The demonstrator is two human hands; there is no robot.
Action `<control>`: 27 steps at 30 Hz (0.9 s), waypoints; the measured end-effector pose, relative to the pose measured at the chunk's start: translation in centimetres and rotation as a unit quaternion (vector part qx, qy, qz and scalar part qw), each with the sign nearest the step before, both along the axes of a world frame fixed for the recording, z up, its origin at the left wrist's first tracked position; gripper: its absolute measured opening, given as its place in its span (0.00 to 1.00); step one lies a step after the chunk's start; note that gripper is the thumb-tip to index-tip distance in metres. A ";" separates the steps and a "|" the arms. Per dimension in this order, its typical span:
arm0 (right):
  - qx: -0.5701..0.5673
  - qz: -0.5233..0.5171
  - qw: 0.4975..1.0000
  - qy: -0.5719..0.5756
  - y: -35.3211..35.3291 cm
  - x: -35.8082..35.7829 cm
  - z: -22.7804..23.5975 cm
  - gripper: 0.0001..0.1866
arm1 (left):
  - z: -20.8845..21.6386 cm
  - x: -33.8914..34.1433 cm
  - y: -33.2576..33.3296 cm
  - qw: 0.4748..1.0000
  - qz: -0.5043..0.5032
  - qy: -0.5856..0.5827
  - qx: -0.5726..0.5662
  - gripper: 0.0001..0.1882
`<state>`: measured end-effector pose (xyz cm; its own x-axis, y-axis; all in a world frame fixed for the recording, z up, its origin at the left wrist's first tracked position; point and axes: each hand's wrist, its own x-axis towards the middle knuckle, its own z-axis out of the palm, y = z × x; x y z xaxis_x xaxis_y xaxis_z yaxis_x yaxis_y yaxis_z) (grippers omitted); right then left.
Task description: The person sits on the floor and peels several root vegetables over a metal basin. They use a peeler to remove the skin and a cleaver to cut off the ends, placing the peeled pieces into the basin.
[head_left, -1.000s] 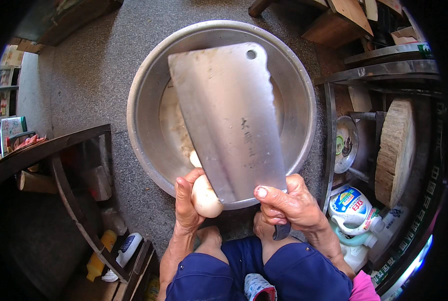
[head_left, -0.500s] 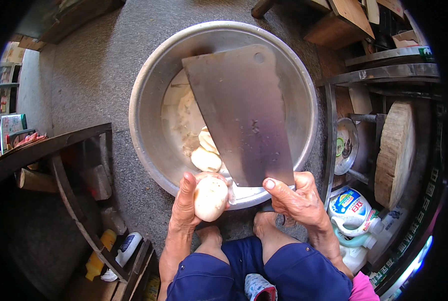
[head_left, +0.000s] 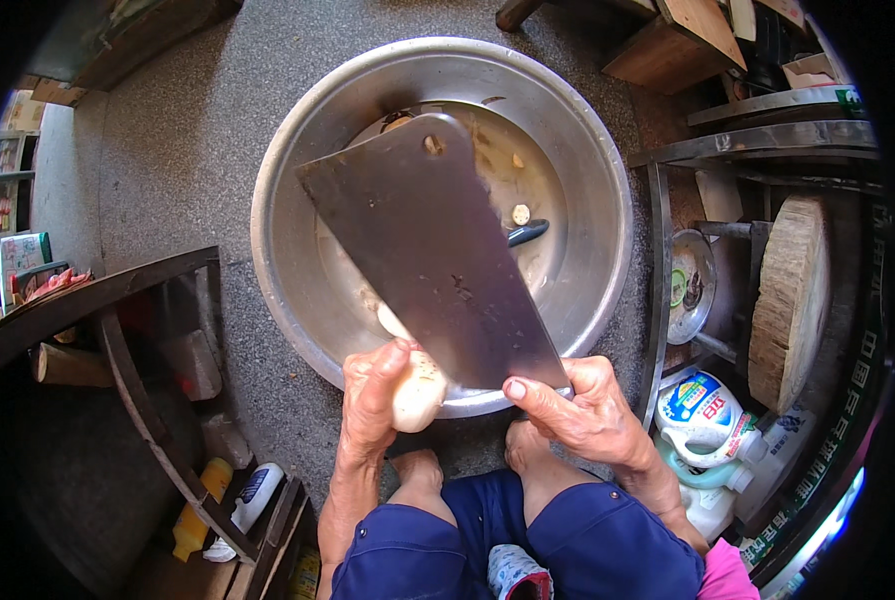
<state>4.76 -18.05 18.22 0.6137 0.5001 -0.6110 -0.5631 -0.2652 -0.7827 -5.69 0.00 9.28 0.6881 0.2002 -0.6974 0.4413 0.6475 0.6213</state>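
Observation:
My left hand (head_left: pixel 371 392) is closed around a pale, rounded root vegetable (head_left: pixel 419 396), its thumb lying along the top. A big cleaver (head_left: pixel 437 250) with a broad dark blade is in my right hand (head_left: pixel 589 408). The right thumb presses on the blade's near end, and its handle is hidden in the grip. The blade slants over a large metal basin (head_left: pixel 289 300), its left near edge right beside the vegetable. Part of another pale piece (head_left: pixel 391 320) shows in the basin under the blade. A dark-handled tool (head_left: pixel 529 232) lies in the basin's cloudy water.
On the right, a metal rack (head_left: pixel 657 290) stands near a thick round wooden board (head_left: pixel 789 300), a small metal bowl (head_left: pixel 689 286) and white detergent jugs (head_left: pixel 702 420). To the left is a dark wooden frame (head_left: pixel 147 400) with bottles (head_left: pixel 255 498). My knees are close below the basin.
The cleaver's far end has swung left, and the blade has come closer to the vegetable, uncovering the dark-handled tool. The left thumb has moved from standing apart to lying on the vegetable.

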 end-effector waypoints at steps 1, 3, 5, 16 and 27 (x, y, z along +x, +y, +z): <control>-0.007 0.001 1.000 -0.005 0.0 0.1 -0.1 0.15 | -0.1 -0.1 -0.2 1.000 0.022 -0.006 -0.011 0.25; -0.024 0.004 1.000 -0.018 0.1 0.3 0.1 0.16 | 0.0 0.0 -0.5 0.999 0.031 -0.025 0.033 0.27; -0.022 -0.030 0.997 0.065 0.4 0.2 0.6 0.17 | 0.2 0.2 -0.9 0.988 0.004 -0.047 0.145 0.30; 0.002 -0.030 0.987 0.158 0.4 -0.1 -0.7 0.15 | 0.6 0.3 -0.8 0.993 -0.022 -0.037 0.106 0.25; -0.011 -0.133 0.991 0.022 -0.5 0.5 -0.5 0.13 | -0.5 0.2 -0.1 0.955 0.068 -0.122 -0.262 0.33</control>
<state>5.23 -18.60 17.70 0.6952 0.3107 -0.6482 -0.6481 -0.1192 -0.7522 -5.54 -0.14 8.79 0.8358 -0.0322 -0.5480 0.2138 0.9386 0.2709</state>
